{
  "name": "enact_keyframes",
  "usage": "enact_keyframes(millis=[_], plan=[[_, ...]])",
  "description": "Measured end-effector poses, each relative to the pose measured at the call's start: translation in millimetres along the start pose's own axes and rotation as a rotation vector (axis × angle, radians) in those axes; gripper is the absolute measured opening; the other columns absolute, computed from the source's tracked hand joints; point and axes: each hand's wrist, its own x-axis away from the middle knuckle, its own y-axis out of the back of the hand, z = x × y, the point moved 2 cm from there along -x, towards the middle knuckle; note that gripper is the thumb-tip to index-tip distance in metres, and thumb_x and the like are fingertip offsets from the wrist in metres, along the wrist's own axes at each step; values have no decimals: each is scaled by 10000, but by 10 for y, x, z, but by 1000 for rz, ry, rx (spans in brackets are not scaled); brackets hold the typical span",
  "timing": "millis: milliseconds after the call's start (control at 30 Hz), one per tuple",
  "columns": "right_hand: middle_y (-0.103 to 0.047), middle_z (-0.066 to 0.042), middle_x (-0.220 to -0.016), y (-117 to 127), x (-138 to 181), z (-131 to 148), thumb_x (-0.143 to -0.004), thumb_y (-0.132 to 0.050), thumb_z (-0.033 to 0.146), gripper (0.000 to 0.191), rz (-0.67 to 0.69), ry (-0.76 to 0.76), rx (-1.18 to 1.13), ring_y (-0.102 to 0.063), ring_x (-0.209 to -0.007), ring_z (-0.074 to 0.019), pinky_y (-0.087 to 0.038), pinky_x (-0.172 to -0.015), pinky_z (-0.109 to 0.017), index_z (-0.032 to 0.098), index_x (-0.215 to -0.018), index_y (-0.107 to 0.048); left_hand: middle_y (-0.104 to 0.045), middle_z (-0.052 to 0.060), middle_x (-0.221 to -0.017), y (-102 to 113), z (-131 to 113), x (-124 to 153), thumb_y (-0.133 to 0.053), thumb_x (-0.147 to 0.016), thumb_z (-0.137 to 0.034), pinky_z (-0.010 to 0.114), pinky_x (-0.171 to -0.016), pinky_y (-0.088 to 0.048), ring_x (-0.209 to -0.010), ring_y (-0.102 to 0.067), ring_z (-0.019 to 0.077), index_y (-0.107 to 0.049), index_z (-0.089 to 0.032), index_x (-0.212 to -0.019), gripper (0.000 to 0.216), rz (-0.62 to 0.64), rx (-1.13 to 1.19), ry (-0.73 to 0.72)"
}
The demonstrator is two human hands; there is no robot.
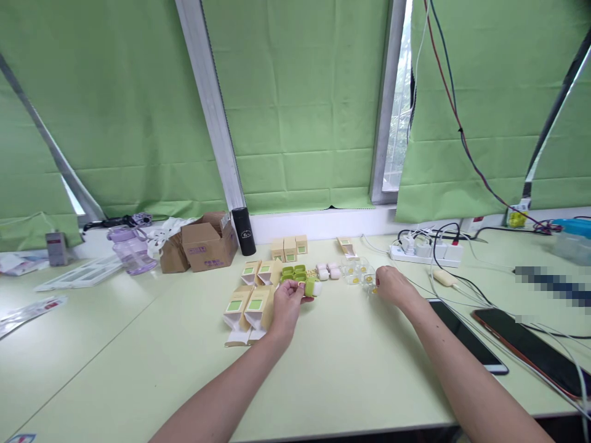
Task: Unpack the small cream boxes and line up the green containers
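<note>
My left hand point(289, 307) is closed in a pinch on a small green and white container point(313, 288), held above the table. My right hand point(389, 284) reaches down to the right with its fingers closed on a small transparent cap point(373, 289) with a yellow mark, partly hidden by the fingers. More transparent caps point(353, 272) lie beside it. Between my hands sit several small pale pink-white pieces point(328, 271). Green square pieces point(294, 271) stand behind my left hand. Open cardboard boxes point(236, 306) with green labels lie left of it.
Closed small boxes point(289, 248) stand at the back, with one open box point(346, 247) to their right. A black bottle point(244, 231), a brown carton point(207, 243) and a purple jug point(133, 251) are at left. Phones point(530, 344), cables and a power strip point(427, 253) occupy the right.
</note>
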Motion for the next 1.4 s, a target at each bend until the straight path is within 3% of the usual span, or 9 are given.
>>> enact_keyframes(millis=[267,400,533,733,867,1067,1167,1233,1400], plan=[[-617,-138,-1083,87,79,35,-817,-552,17,323,-19,-40,7,-686,-885,-239,-391,-677,-283,160,-1100,-612,-689,22,-743,-12,-12,12,-862,-714,-498,340,-676,-641,-682,-682,161,-601,-164,-773,428,26,20,23],[-584,-124,-1182,234,148,158,-820,-588,67,393,-154,-72,-10,-681,-843,-236,-394,-646,-295,213,-1185,-574,-697,26,-765,-14,2,21,-858,-721,-467,342,-678,-639,-682,-691,163,-604,-161,-783,402,52,85,57],[-642,-83,-1175,252,236,449,-905,-543,96,298,-389,197,-232,-674,-914,-225,-457,-691,-312,246,-1154,-605,-721,52,-818,-18,27,21,-843,-728,-423,322,-648,-625,-705,-697,168,-627,-156,-808,353,82,152,106],[-667,-99,-1260,-50,428,897,-961,-504,147,369,-511,635,-582,-669,-1102,-275,-583,-864,-415,286,-1283,-618,-735,61,-804,-28,25,14,-824,-729,-388,305,-597,-599,-616,-667,150,-642,-154,-830,314,79,184,167],[-611,-93,-1417,-178,514,1078,-967,-501,137,508,-475,750,-630,-613,-1280,-291,-596,-949,-457,347,-1424,-573,-696,29,-691,-45,18,37,-794,-723,-372,282,-548,-565,-559,-641,145,-633,-160,-811,280,106,175,187],[-623,-86,-1425,-210,538,1152,-1008,-451,146,481,-438,802,-643,-624,-1280,-266,-594,-979,-461,358,-1409,-611,-625,-16,-582,-70,3,71,-787,-720,-412,252,-454,-495,-463,-587,134,-592,-177,-784,312,164,126,196],[-615,-73,-1460,-208,535,1146,-1011,-500,199,441,-413,763,-804,-579,-1365,-263,-570,-1065,-469,341,-1414,-611,-626,-4,-577,-67,-7,72,-765,-755,-542,245,-404,-453,-433,-559,133,-589,-179,-790,405,175,106,186],[-607,-67,-1478,-219,527,1146,-1008,-525,241,429,-346,707,-950,-581,-1368,-259,-612,-1006,-436,334,-1420,-601,-623,4,-568,-57,-6,67,-745,-765,-611,236,-382,-420,-417,-537,128,-571,-185,-772,460,161,73,183],[-689,-80,-1311,-316,476,1169,-1003,-567,325,361,-155,580,-1230,-689,-1161,-226,-615,-946,-400,284,-1361,-596,-617,-2,-612,-23,-22,35,-730,-784,-621,216,-403,-387,-453,-532,110,-547,-190,-745,470,85,-23,91]])
